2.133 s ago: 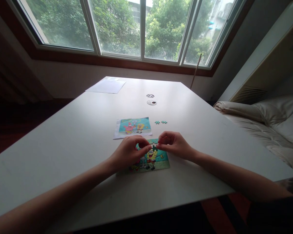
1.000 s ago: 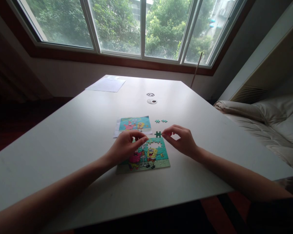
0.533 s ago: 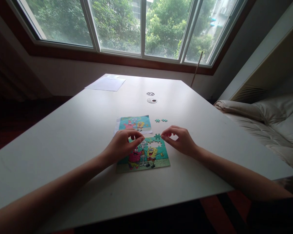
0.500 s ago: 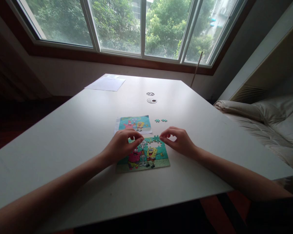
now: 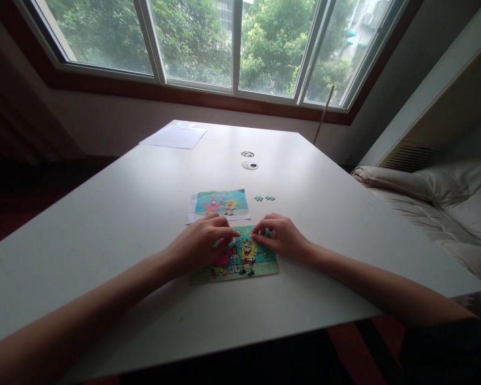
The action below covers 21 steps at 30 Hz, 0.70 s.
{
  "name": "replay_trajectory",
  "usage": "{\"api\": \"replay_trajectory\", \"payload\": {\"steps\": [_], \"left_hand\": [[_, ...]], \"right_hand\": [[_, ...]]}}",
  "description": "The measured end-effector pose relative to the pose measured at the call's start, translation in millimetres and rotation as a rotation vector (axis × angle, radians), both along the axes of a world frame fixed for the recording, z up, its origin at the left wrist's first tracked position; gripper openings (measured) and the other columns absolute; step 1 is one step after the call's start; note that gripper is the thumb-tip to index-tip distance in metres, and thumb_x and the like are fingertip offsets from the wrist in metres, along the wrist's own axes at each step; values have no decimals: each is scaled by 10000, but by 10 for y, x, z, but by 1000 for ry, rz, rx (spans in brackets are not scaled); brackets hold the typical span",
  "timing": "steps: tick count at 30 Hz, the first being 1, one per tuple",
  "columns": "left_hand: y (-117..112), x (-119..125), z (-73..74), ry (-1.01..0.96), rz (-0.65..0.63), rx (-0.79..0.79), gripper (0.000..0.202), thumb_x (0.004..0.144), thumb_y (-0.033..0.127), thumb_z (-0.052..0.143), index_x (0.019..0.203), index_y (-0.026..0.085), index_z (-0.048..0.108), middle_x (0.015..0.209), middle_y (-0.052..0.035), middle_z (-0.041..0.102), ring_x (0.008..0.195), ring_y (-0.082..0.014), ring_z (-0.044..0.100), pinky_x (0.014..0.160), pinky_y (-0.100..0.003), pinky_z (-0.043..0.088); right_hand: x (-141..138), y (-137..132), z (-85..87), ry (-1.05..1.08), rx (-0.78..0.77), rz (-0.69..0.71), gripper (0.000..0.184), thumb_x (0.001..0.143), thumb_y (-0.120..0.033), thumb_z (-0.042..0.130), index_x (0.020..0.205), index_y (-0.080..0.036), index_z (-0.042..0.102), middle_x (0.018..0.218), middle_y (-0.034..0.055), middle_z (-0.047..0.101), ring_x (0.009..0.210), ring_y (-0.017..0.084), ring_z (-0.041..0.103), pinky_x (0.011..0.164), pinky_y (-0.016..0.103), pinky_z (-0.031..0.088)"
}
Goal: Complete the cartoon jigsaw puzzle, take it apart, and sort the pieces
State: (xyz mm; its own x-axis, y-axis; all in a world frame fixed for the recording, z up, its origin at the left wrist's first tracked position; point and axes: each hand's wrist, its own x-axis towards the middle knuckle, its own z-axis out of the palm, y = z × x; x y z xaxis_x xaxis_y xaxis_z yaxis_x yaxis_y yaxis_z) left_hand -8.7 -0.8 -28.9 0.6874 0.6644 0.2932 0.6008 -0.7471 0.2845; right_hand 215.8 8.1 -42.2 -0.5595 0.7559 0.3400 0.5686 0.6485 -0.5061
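Observation:
A cartoon jigsaw puzzle [image 5: 244, 264] lies flat on the white table [image 5: 124, 224] in front of me. My left hand [image 5: 200, 246] rests on its upper left part, fingers curled together and pressing down on it. My right hand [image 5: 280, 238] is lowered onto the upper right corner, its fingertips pinched on a teal puzzle piece [image 5: 266, 232] that is mostly hidden under them. The two hands' fingertips nearly meet over the puzzle's top edge.
A printed reference picture [image 5: 219, 204] lies just beyond the puzzle. Two loose teal pieces [image 5: 264, 198] sit to its right. Farther back are two round cable holes [image 5: 249, 160] and a sheet of paper [image 5: 174, 136]. A cushioned sofa [image 5: 436, 198] stands at the right.
My right hand carried the teal piece from beyond the puzzle's top edge down onto its upper right corner. My left hand stayed on the upper left and flattened slightly.

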Motion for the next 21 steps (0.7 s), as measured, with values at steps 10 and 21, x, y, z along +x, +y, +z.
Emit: {"api": "replay_trajectory", "payload": {"steps": [10, 21], "left_hand": [[4, -3, -15, 119, -53, 113, 273, 838, 169, 413, 1012, 252, 607, 790, -43, 552, 748, -162, 479, 634, -266, 407], [-22, 1, 22, 279, -70, 234, 271, 805, 207, 479, 1061, 249, 558, 838, -57, 533, 785, -184, 458, 672, -296, 412]], "right_hand": [[-17, 3, -8, -20, 2, -5, 78, 749, -241, 571, 760, -185, 624, 703, 15, 572, 686, 114, 498, 640, 234, 399], [-10, -19, -8, -10, 84, 77, 93, 765, -213, 548, 793, -184, 631, 755, 32, 584, 730, 126, 500, 682, 249, 410]]}}
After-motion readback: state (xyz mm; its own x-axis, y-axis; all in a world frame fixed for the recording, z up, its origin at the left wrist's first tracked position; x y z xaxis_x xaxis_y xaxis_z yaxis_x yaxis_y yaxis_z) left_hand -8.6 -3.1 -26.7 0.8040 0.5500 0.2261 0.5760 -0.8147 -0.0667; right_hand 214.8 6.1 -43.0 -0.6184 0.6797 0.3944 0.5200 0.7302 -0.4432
